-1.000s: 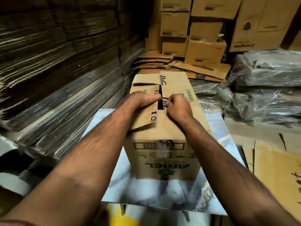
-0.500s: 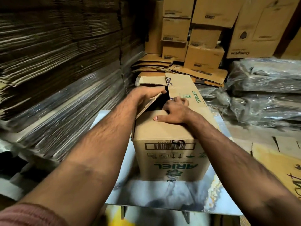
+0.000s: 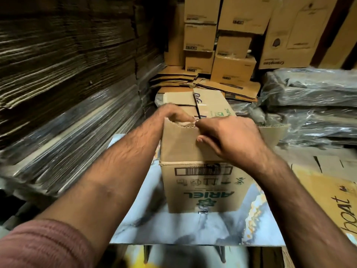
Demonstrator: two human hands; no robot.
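Along the left wall lean tall stacks of flattened cardboard (image 3: 67, 84), the lower ones wrapped in clear film, probably stored flat to save room. To their right, the left hand (image 3: 173, 114) reaches over the near flap (image 3: 179, 144) of the one carton (image 3: 202, 190), which stands on the marbled desk (image 3: 173, 233) with its print upside down, so the bottom is likely the end being worked on. The left hand's fingers lie on the panels behind that flap, seemingly to hold them down. The raised flap hides the fingertips, so whether its grip has hold of anything cannot be told.

The right hand (image 3: 231, 140) pinches the near flap at its top edge, thumb on the near face and fingers curled over the rim. That grip is closed on the cardboard, and the flap stands upright, ready to be folded either way. One side flap (image 3: 272, 134) sticks out to the right.

Farther right lie film-wrapped bundles (image 3: 313, 97) and one flat sheet marked "boat" (image 3: 332, 196). At the far wall at least six made-up boxes (image 3: 232, 68) are stacked.

Two hands, one carton, one desk.
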